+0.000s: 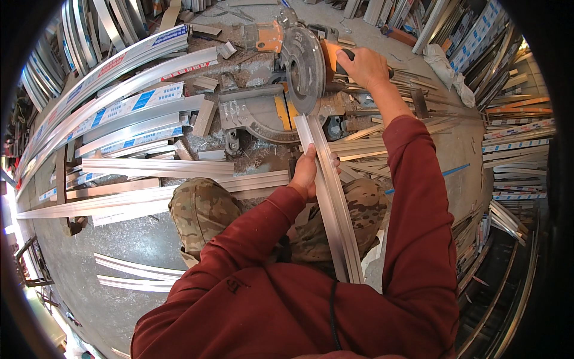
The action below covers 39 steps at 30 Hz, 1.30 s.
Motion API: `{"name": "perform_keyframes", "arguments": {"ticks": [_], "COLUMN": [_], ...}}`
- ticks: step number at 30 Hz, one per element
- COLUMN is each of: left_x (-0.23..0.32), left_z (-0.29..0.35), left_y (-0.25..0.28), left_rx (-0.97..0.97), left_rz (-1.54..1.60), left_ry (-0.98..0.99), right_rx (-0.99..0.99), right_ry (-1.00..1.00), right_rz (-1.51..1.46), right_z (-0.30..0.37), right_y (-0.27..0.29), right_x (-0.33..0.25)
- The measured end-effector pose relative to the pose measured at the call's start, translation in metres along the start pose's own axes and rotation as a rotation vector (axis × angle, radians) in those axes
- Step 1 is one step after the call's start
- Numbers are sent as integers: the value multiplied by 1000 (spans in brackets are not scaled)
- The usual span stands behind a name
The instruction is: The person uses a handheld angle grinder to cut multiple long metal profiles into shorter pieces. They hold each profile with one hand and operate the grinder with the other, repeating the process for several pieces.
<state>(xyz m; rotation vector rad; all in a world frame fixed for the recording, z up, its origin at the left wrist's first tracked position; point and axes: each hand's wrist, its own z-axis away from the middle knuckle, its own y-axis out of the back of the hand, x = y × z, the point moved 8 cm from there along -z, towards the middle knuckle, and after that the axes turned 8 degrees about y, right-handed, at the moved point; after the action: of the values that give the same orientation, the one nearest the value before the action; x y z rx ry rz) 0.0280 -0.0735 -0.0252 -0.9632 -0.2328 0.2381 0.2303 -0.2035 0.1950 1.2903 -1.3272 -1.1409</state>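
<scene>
My right hand (366, 67) is wrapped round the black handle of an orange miter saw (330, 55), whose round guarded blade (304, 70) stands raised above its base (254, 116). In my left hand (306, 173) is a long silver aluminium profile (335, 206), with my fingers closed round it below its far end. That end lies at the front edge of the saw base, just under the blade. From there the profile slants back toward my body, between my knees. Whether the blade is spinning I cannot tell.
Long metal profiles (128, 128), some with blue-and-white film, lie stacked to the left. Thin strips (365, 146) are scattered right of the saw. More profiles (517, 140) fill the racks at far right. Two short strips (140, 272) rest on the grey floor (140, 239).
</scene>
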Motion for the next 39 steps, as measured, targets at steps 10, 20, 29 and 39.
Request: {"name": "perform_keyframes", "arguments": {"ticks": [10, 20, 29, 39], "left_x": [0, -1, -1, 2], "left_z": [-3, -4, -6, -4], "left_y": [1, 2, 2, 0], "left_rx": [-44, -35, -42, -10], "left_rz": [42, 43, 51, 23], "left_ry": [8, 5, 10, -6], "right_rx": [-5, -25, -7, -9], "right_ry": [-8, -5, 7, 5], "right_rz": [-40, -10, -6, -32], "right_z": [2, 0, 1, 4], "right_y": [-6, -5, -6, -8], "right_x": [3, 3, 3, 3]}}
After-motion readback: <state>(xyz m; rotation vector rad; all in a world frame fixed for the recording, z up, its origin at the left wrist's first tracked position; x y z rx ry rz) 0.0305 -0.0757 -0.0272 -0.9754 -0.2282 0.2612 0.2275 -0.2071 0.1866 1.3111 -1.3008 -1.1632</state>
